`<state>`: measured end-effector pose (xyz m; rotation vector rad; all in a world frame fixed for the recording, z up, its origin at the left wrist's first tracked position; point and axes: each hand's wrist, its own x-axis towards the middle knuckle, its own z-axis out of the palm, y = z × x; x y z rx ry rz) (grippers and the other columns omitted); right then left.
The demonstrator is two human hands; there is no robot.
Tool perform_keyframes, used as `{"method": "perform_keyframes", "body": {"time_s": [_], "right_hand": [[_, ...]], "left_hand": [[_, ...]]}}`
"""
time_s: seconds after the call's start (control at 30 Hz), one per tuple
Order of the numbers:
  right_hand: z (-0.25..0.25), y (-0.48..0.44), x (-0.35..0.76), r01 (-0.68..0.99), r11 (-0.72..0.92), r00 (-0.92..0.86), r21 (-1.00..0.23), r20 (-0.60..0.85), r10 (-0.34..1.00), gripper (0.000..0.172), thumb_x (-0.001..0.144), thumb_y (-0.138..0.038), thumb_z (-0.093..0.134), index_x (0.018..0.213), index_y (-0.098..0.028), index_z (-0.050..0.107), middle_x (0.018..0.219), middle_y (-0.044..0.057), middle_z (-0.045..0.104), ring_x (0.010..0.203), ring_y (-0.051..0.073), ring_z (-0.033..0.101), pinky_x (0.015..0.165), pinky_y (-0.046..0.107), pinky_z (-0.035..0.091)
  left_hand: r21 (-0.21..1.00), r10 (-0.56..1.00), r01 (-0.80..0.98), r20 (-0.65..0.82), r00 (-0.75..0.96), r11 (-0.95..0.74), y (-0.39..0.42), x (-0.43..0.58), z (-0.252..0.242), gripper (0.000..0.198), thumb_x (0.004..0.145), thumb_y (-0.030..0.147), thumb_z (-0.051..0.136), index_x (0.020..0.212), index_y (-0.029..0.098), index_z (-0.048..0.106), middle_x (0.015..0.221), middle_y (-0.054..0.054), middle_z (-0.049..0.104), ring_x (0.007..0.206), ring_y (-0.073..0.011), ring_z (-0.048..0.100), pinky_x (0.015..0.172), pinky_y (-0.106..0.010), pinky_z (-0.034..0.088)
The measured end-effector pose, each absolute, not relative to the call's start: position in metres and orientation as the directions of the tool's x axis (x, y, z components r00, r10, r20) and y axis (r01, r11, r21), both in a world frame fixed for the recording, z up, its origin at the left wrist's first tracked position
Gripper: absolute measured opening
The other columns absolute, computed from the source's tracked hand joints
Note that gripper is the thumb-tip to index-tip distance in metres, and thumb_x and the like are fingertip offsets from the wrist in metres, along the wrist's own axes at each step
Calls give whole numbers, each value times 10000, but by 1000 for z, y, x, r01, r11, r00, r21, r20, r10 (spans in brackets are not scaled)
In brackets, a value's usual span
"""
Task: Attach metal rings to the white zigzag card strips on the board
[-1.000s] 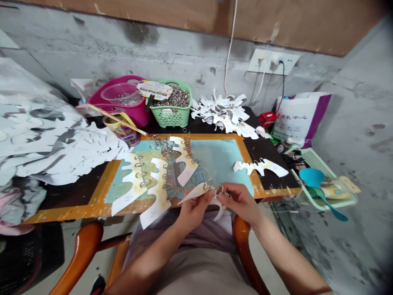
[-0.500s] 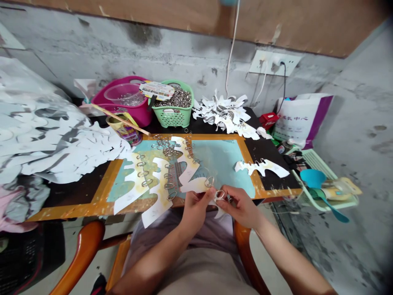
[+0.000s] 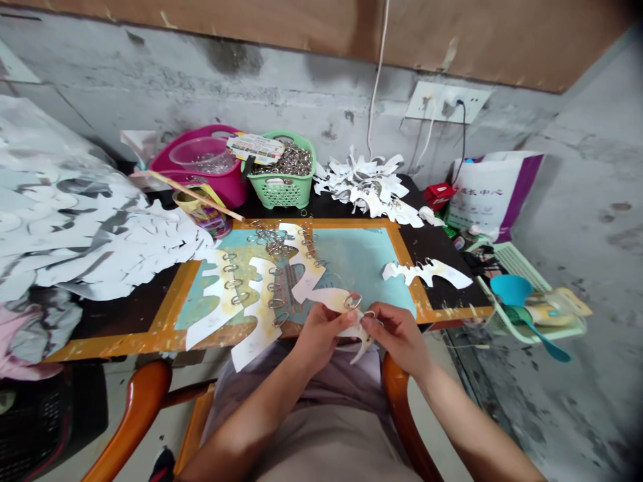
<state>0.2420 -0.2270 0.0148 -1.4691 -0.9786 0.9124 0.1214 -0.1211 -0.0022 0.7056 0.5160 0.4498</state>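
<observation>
Close to my lap, my left hand (image 3: 324,335) pinches a white cut-out piece (image 3: 326,296) between thumb and fingers. One metal ring (image 3: 353,300) sits on that piece beside my left fingers. My right hand (image 3: 396,335) is closed on the piece's other end, with another metal ring (image 3: 369,314) at its fingertips. Three similar white pieces with rings along their edges lie ahead: a left piece (image 3: 211,308), a middle piece (image 3: 261,314) and a far piece (image 3: 306,271). Loose rings (image 3: 271,237) are heaped behind them.
A green basket (image 3: 281,191) of rings and a magenta basket (image 3: 236,191) stand at the back, near a tin (image 3: 213,221) with a stick across it. White cut-outs (image 3: 372,184) are piled behind. A ringed piece (image 3: 426,273) lies right, before a tray (image 3: 547,268).
The white piece in my hands has turned and tilted, showing more of its lower tip. My right fingers have shifted slightly around the ring.
</observation>
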Motion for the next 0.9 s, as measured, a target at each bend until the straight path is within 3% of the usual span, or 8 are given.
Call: {"method": "perform_keyframes", "body": {"time_s": [0.07,0.13,0.33,0.5,0.63,0.7,0.8,0.9], "right_hand": [[19,-226,238,58,-61,393,-996,-34,919,339,883,-462,603,709,-178,537,645,-19,455,608,116,386,561,232,308],[21,-226,235,24,-55,429,-998,-39,902,338,882,-458,606,707,-181,523,631,-27,428,586,108,363,538,229,288],[16,-224,232,9,10,500,-1000,13,866,307,883,-414,622,710,-178,529,641,-22,458,588,106,384,542,227,316],[14,-222,237,-73,65,472,-995,23,881,237,862,-418,646,910,-186,628,750,10,563,654,134,487,571,234,372],[17,-220,247,-39,-2,420,-999,-18,908,280,856,-394,666,720,-172,563,627,-28,464,561,97,403,517,225,301],[23,-219,255,56,-41,389,-998,-16,921,262,871,-390,647,743,-175,571,630,-29,481,556,97,407,511,225,298],[35,-215,269,393,-69,210,-917,16,978,180,908,-333,602,823,-180,640,728,3,587,650,125,509,582,235,363],[38,-206,282,742,-12,34,-670,20,999,170,949,-271,537,915,-192,684,815,31,634,747,159,576,667,266,401]], "left_hand": [[631,514,-265,-249,821,729,-120,120,-4,587,511,425,893,986,167,662,799,-27,667,668,-145,616,588,-251,508],[630,498,-279,-199,844,725,-121,118,-6,569,522,498,870,931,157,669,812,-46,665,686,-159,620,603,-273,520],[845,584,-182,-177,792,502,-126,117,-4,392,630,470,806,748,134,642,566,15,570,446,-70,454,434,-195,370],[912,524,-78,-159,837,402,-121,115,4,319,743,420,743,676,140,605,471,57,452,404,-39,349,410,-178,257],[866,483,-106,-167,859,488,-117,109,0,410,643,413,822,865,152,596,616,35,560,479,-67,491,471,-181,381],[892,520,-154,-102,848,425,-115,105,-1,526,625,358,844,1032,172,567,838,-26,634,660,-120,604,596,-223,482],[967,652,-221,86,754,129,-111,104,-1,711,662,274,828,1248,251,426,1150,-74,577,892,-161,627,729,-259,525],[974,744,-146,225,629,-171,-108,109,-9,672,779,242,722,1325,296,335,1104,-41,582,793,-128,623,680,-251,528]]}}
